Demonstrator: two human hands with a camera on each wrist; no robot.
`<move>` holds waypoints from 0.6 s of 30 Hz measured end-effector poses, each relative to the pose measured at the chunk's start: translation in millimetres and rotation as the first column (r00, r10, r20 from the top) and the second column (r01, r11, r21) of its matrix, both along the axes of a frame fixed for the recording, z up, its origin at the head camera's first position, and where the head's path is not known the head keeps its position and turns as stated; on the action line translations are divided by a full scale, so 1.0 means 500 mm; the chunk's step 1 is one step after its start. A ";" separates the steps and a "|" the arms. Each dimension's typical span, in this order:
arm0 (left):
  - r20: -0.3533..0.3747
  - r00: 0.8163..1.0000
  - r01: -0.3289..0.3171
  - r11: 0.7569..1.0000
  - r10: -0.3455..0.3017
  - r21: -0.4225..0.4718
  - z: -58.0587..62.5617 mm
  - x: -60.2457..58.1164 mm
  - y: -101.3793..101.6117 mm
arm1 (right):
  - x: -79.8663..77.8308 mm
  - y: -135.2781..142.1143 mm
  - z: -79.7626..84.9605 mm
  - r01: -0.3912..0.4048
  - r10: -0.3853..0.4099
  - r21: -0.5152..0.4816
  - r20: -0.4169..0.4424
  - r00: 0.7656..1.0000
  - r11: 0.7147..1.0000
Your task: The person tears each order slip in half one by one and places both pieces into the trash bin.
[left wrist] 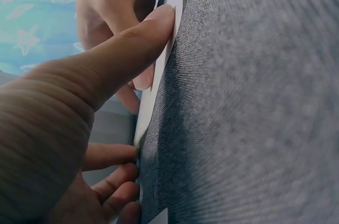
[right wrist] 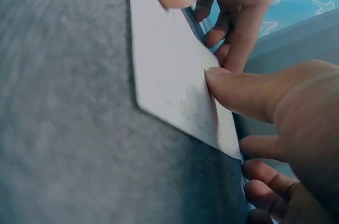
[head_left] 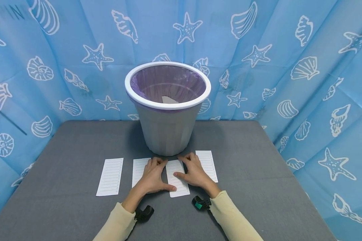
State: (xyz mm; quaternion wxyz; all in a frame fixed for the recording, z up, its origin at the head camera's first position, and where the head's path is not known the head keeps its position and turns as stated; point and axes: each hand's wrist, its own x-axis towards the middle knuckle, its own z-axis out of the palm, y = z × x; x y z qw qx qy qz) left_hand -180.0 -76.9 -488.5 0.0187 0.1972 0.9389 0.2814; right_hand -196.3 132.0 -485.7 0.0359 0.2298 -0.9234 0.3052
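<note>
A lined white paper slip (head_left: 182, 188) lies on the table between my two hands, slightly bowed in the right wrist view. My left hand (head_left: 151, 177) spans its left side, thumb on the lower edge and fingertips by the upper left corner. With its thumb on the middle of the paper, my right hand (head_left: 196, 171) reaches the upper right corner with its fingers. Another slip (head_left: 139, 167) is partly hidden behind the left hand. A third slip (head_left: 208, 164) extends beyond the right hand, and one more slip (head_left: 110, 176) lies farther left.
Just behind the hands stands a grey bin (head_left: 168, 130) with a white rim and purple liner (head_left: 169, 80). A pale paper piece (head_left: 169, 99) shows inside it. The grey table (head_left: 247, 194) backs onto a blue shell-patterned curtain (head_left: 108, 80).
</note>
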 end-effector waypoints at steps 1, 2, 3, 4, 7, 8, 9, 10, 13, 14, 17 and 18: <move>-0.002 1.000 0.003 1.000 -0.003 0.002 0.001 0.000 0.000 | 0.000 0.000 0.000 0.003 -0.003 -0.006 0.003 1.000 1.000; 0.000 1.000 0.004 1.000 -0.004 0.004 0.001 0.000 0.001 | -0.001 0.000 -0.001 0.007 -0.007 -0.011 0.006 1.000 1.000; 0.001 1.000 0.006 1.000 -0.006 0.009 0.002 0.001 0.001 | -0.001 0.001 -0.001 0.010 -0.010 -0.016 0.009 1.000 1.000; 0.003 1.000 0.007 1.000 -0.007 0.016 0.002 0.002 0.001 | -0.001 0.001 -0.002 0.012 -0.012 -0.023 0.015 1.000 1.000; -0.002 1.000 0.013 0.999 -0.013 0.038 0.003 0.003 0.001 | 0.000 0.001 0.000 0.013 -0.012 -0.045 0.040 0.999 0.999; 0.003 1.000 0.014 0.999 -0.014 0.047 0.004 0.004 0.001 | 0.000 0.001 0.001 0.014 -0.012 -0.055 0.048 0.999 0.998; 0.003 1.000 0.017 0.998 -0.017 0.058 0.005 0.005 0.001 | 0.000 0.002 0.002 0.013 -0.009 -0.066 0.058 0.998 0.998; 0.003 1.000 0.022 0.997 -0.022 0.071 0.005 0.005 0.002 | 0.000 0.003 0.004 0.013 -0.008 -0.078 0.067 0.998 0.997; 0.016 0.999 0.033 0.990 -0.035 0.134 0.008 0.004 0.003 | -0.002 0.005 0.010 0.005 0.007 -0.133 0.087 0.996 0.991; 0.025 0.999 0.037 0.986 -0.042 0.161 0.009 0.004 0.003 | -0.002 0.006 0.012 -0.001 0.018 -0.165 0.103 0.995 0.986; 0.049 0.997 0.040 0.967 -0.055 0.253 0.011 0.002 0.005 | -0.004 0.009 0.020 -0.019 0.062 -0.262 0.155 0.986 0.965; 0.059 0.997 0.036 0.960 -0.055 0.279 0.012 0.001 0.005 | -0.005 0.010 0.023 -0.022 0.077 -0.298 0.175 0.981 0.954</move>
